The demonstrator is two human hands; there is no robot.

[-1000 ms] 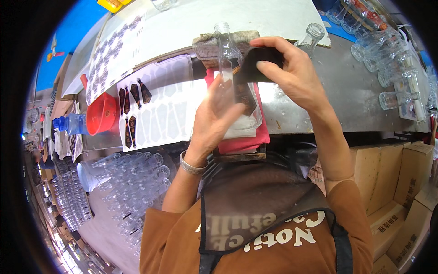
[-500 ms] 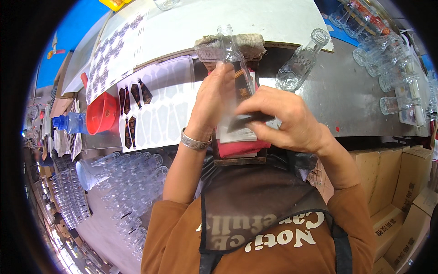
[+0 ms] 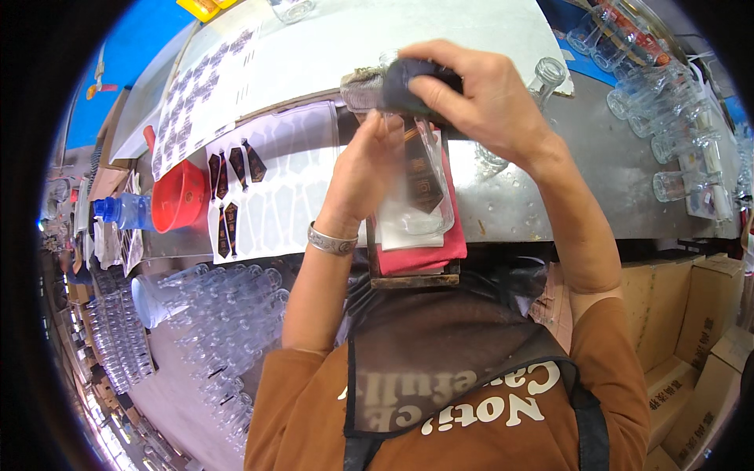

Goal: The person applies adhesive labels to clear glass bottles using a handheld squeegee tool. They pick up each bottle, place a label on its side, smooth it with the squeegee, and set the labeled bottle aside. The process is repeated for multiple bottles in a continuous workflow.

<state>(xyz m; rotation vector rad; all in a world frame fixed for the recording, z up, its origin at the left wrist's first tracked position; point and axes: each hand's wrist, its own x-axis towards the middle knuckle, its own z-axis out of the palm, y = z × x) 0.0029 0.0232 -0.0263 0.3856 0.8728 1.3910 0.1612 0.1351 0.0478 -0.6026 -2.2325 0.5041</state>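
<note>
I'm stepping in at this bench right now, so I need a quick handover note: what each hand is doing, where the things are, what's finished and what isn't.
Left hand: steadies the clear glass bottle lying on the red cloth over a small wooden stand.
Right hand: presses a dark pad onto the bottle's upper end.
Done: a dark label already sits on the bottle.
Left: a few dark labels remain on the backing sheet to the left; unlabelled clear bottles lie piled lower left, more glassware stands upper right.
</note>
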